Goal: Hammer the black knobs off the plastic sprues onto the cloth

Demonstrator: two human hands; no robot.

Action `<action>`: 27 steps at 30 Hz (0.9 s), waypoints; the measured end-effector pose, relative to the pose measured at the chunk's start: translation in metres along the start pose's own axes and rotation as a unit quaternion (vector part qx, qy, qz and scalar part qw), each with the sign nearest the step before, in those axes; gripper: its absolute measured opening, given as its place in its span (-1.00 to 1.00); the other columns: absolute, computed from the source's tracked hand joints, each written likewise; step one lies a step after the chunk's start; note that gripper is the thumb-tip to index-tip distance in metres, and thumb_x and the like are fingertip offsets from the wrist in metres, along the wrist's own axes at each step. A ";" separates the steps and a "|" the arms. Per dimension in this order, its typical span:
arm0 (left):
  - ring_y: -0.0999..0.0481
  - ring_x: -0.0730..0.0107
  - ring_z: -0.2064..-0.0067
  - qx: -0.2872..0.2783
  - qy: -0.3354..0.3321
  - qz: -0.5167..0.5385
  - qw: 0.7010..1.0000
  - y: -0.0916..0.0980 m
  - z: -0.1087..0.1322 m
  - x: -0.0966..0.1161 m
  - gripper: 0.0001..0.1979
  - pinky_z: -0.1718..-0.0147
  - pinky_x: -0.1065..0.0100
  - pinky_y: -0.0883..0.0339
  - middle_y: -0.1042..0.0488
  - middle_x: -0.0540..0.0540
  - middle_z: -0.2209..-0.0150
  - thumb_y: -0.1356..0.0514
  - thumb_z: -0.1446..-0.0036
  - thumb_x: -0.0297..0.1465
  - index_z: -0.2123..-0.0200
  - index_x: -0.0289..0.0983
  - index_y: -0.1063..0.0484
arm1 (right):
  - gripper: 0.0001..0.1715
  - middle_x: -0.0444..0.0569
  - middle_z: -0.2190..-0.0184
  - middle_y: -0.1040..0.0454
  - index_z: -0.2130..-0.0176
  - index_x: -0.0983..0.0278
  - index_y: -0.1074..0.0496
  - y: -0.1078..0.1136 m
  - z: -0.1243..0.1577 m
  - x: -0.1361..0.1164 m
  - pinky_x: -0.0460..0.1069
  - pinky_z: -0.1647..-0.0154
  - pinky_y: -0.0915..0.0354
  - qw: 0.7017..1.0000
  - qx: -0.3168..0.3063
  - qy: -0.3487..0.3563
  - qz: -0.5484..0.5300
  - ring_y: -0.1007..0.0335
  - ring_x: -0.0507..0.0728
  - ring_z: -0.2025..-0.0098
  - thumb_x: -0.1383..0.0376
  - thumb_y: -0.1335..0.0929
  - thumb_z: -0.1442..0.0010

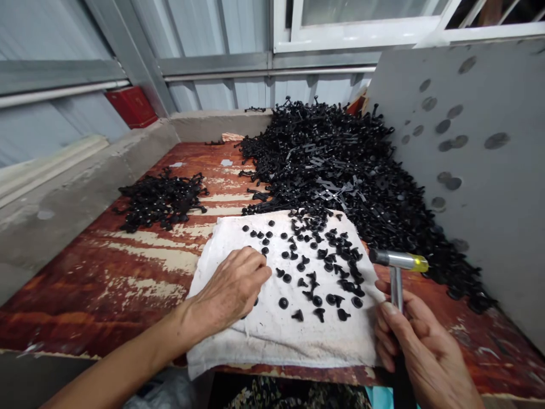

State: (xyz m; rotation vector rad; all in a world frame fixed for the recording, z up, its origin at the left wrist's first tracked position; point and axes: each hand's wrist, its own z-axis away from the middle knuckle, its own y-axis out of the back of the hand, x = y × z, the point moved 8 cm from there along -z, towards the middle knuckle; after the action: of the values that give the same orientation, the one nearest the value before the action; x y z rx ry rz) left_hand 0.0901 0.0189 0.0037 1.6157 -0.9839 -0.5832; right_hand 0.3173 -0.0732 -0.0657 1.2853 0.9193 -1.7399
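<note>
My left hand [233, 287] rests on a white cloth [272, 335] with its fingers curled together at a small black part near the fingertips; what they pinch is hidden. Several small black plastic parts [323, 267] lie scattered over the cloth to the right of that hand. My right hand [419, 352] grips the handle of a small metal hammer [398, 261], whose head has a yellow tip and hovers just above the cloth's right edge.
A large heap of black plastic parts [353, 165] fills the back right of the worn red table [110, 284]. A smaller heap [162, 199] lies at the left. A grey board [481, 170] stands at the right. A red box [131, 106] sits on the ledge.
</note>
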 end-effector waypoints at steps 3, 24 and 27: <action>-0.33 0.27 0.17 -0.031 0.003 0.028 0.999 0.000 -0.003 0.006 -0.81 0.19 0.23 -0.23 -0.45 -0.11 0.23 -0.04 -0.21 -0.59 0.29 -0.26 -0.41 | -0.48 -0.31 0.66 -0.19 0.03 0.19 -0.32 0.000 0.001 0.000 -0.16 0.78 -0.12 1.000 0.002 -0.001 -0.004 -0.11 -0.04 0.72 -0.02 -0.43 -0.12; -0.27 0.24 0.30 -0.008 -0.082 -0.135 0.987 -0.007 -0.023 0.037 -0.76 0.03 0.03 -0.11 -0.35 -0.06 0.43 -0.02 -0.10 -0.70 0.41 -0.26 -0.33 | -0.58 -0.32 0.66 -0.19 0.07 0.20 -0.32 -0.004 0.005 -0.010 -0.17 0.77 -0.11 0.999 -0.010 0.038 -0.017 -0.09 -0.05 0.72 0.03 -0.39 -0.18; -0.27 0.24 0.31 -0.039 -0.069 -0.104 0.991 -0.006 -0.021 0.038 -0.79 0.08 0.05 -0.14 -0.36 -0.06 0.42 -0.04 -0.10 -0.66 0.42 -0.25 -0.32 | -0.57 -0.32 0.65 -0.18 0.04 0.20 -0.31 -0.003 0.005 -0.009 -0.17 0.76 -0.11 0.999 -0.009 0.036 -0.024 -0.09 -0.05 0.71 0.05 -0.39 -0.19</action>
State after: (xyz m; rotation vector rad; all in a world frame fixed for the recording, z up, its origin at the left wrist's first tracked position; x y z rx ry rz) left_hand 0.1286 -0.0011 0.0079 1.6368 -0.8864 -0.8752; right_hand 0.3140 -0.0750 -0.0553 1.3320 1.0125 -1.7278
